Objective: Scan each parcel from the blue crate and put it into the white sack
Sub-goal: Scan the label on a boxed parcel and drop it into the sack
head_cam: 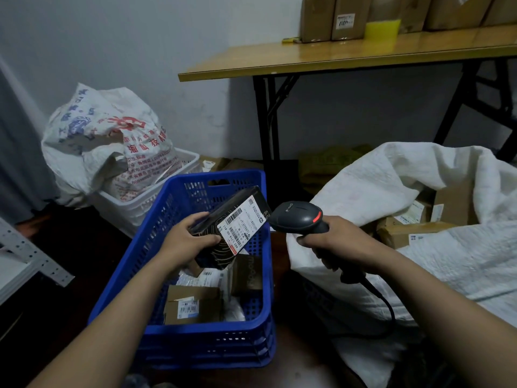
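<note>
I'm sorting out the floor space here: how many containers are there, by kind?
Crates and baskets: 2, the blue crate and the white basket
Sacks: 2, the plain white sack and the printed sack
Total: 4

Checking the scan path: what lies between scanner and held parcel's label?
Nothing: head view shows scanner close to the label on the parcel, gap bare.

place: parcel depot, probably | evidence: labelled cartons (321, 18) on table (279, 60), white sack (391, 186)
</note>
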